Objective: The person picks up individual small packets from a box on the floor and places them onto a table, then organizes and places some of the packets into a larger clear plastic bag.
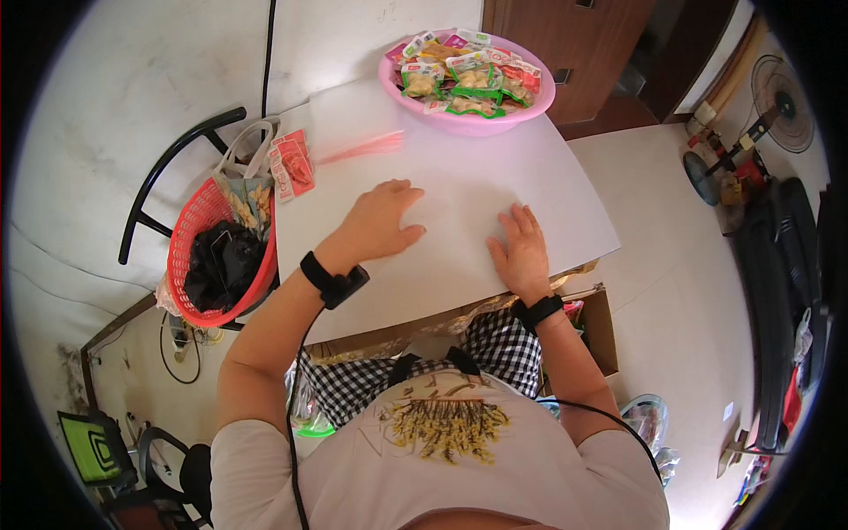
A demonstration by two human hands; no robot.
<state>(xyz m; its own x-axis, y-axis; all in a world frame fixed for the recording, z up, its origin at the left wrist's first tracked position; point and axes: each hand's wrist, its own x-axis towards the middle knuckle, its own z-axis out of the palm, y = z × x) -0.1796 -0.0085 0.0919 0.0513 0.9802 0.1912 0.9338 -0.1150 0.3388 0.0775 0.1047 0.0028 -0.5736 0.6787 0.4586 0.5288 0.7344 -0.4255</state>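
Note:
Palm down, my left hand [381, 222] is over the middle of the white table [450, 265], holding nothing, its thumb apart from the fingers. My right hand [520, 252] lies at the table's near right part, also with nothing in it and the thumb spread. Beyond both hands, a pink plastic basin [464, 122] is heaped with sealed snack packets [474, 79]. A small bundle of thin pink strips [364, 147] lies on the table beyond my left hand. Red and white printed packets [291, 169] lie at the left edge. Each wrist wears a black strap.
Left of the table, a red plastic basket [189, 218] holds a black plastic bag [225, 265] and a patterned cloth bag [246, 192], by a black chair frame [159, 172]. A cardboard box [599, 331] stands below the table's right edge. A fan [782, 103] stands far right.

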